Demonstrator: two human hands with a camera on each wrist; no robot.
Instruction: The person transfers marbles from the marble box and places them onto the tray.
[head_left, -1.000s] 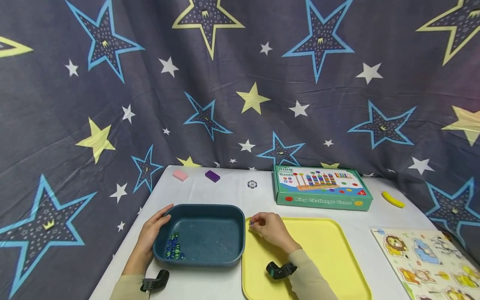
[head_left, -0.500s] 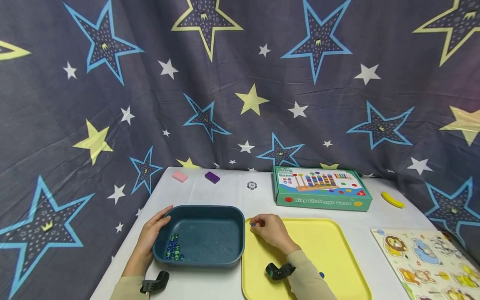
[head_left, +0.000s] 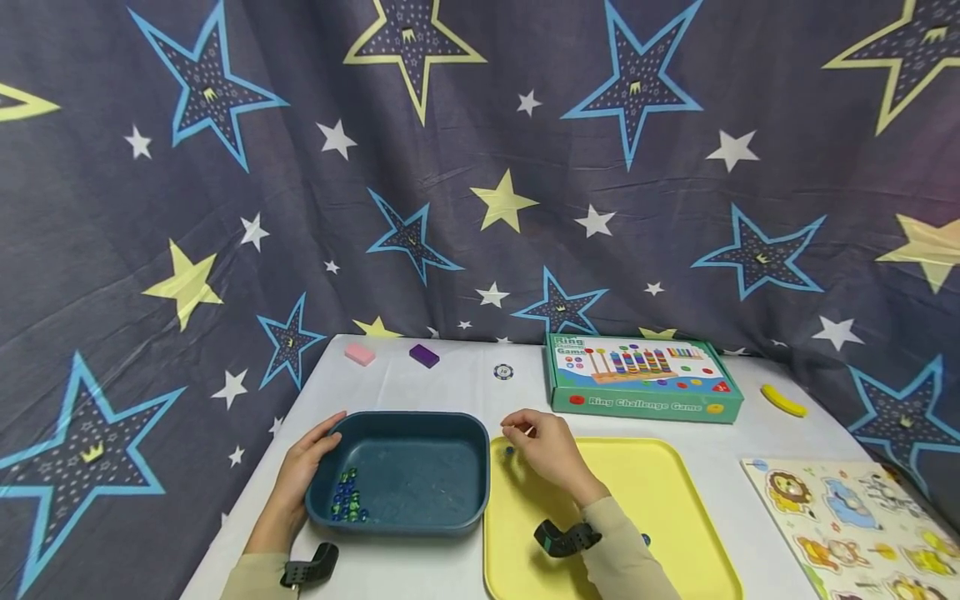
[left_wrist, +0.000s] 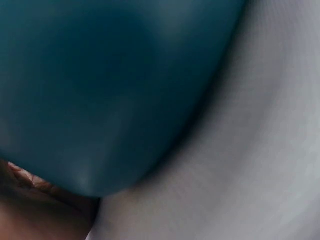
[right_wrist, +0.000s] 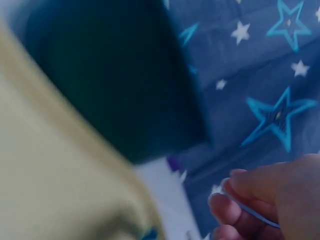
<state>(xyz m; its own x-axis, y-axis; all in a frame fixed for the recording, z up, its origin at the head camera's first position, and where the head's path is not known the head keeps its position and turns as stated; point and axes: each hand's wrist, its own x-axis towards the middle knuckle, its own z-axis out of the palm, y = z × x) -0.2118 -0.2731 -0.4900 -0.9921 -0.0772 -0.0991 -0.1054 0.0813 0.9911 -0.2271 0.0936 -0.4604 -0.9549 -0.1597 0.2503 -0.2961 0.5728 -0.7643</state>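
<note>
A dark teal plastic basin [head_left: 420, 471] stands on the white table, with several blue-green marbles [head_left: 348, 497] gathered at its left. My left hand [head_left: 303, 467] grips the basin's left wall, thumb over the rim; the basin's blurred outside [left_wrist: 115, 100] fills much of the left wrist view. Above the far left corner of a yellow tray [head_left: 637, 483] is my right hand [head_left: 547, 450], fingers loosely bent and nothing visible between them. A blue marble [head_left: 509, 450] lies on the tray under its fingertips. Another marble [head_left: 646, 539] lies by the right sleeve.
A green Ring Challenge Game box [head_left: 645, 379] stands behind the tray. Farther back lie a pink block [head_left: 360, 355], a purple block [head_left: 424, 356] and a poker chip [head_left: 503, 372]. To the right are a yellow banana-shaped piece [head_left: 783, 400] and an animal puzzle board [head_left: 855, 525].
My right hand has risen slightly off the tray and away from the marble at its fingertips. The marble by the right sleeve has come into view. The left hand stays on the basin.
</note>
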